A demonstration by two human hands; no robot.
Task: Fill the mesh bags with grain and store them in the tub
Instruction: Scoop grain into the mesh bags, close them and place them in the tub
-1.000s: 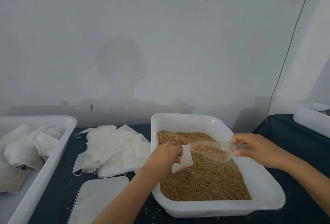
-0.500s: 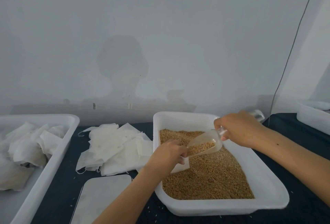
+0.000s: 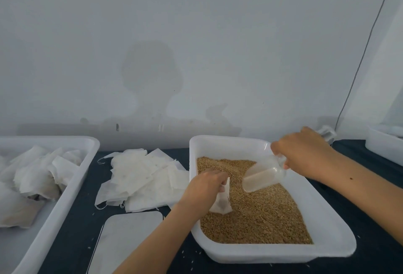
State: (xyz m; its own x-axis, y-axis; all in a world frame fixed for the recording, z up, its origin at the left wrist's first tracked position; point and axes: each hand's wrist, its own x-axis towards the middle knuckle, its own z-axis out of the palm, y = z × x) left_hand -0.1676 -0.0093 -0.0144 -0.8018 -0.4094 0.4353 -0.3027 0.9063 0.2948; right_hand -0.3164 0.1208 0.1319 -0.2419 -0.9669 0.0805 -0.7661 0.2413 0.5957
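Here the left hand pinches a mesh bag over the grain in the white tray. Above the tray's far right corner, the right hand grips a clear scoop, tilted mouth-down towards the bag. Left of the tray, empty bags lie heaped on the tabletop, with the tub beyond them.

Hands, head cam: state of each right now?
Left hand: pinching a mesh bag over the grain.
Right hand: gripping the clear scoop, tilted mouth-down toward the bag.
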